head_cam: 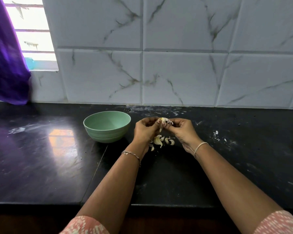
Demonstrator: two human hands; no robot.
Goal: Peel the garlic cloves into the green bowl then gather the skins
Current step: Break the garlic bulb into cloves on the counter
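White garlic clove (163, 120) sits pinched between our left hand (146, 130) and right hand (183, 131), beside the green bowl (107, 126).

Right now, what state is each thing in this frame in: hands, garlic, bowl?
left hand: pinches the held clove
right hand: pinches the same clove at its skin end
held clove: raised above the counter, skin partly loose
garlic pile: lies on the counter below the hands
green bowl: upright, left of the hands, no cloves visible inside
skin scraps: scattered on the counter, right of the hands
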